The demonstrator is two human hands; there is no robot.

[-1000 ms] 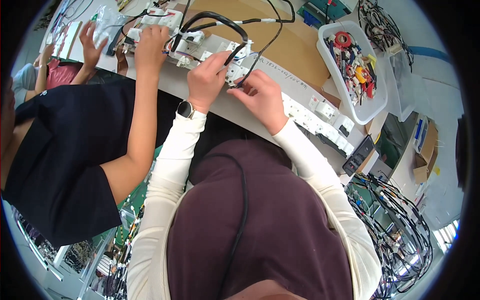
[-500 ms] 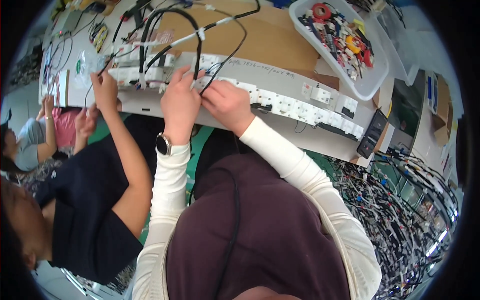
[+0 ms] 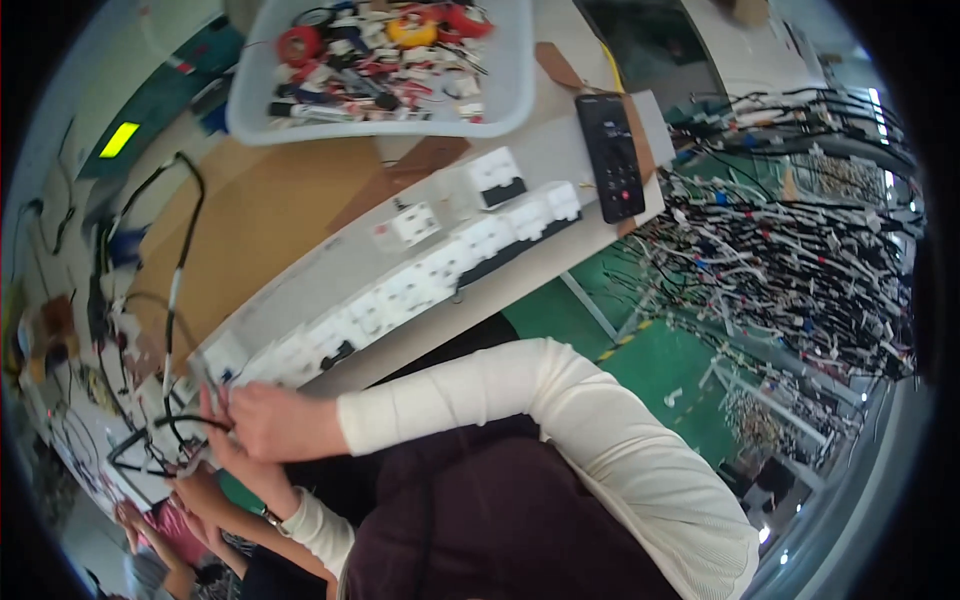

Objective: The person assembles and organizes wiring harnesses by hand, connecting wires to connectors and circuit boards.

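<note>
My left hand [image 3: 248, 462] and my right hand [image 3: 285, 425] are together at the lower left, over the end of a long board. Both are closed on a black cable [image 3: 205, 421], the right just above the left. The exact pinch point is blurred and partly covered by my fingers. Black cable with white wrapped bands [image 3: 174, 312] loops up and away from this spot. White connector blocks [image 3: 410, 290] stand in a row along the grey board [image 3: 330, 260], its near end beside my fingertips.
A clear plastic bin [image 3: 512, 105] of tape rolls and small connectors stands at the back. A black phone [image 3: 610, 160] lies near the table's right end. Hanging cable bundles [image 3: 800, 240] fill the right side. A co-worker's hand [image 3: 197, 492] is close below mine.
The view has swung to the right, so my hands, the board and the co-worker appear farther left and lower. My hands stay together at the cable.
</note>
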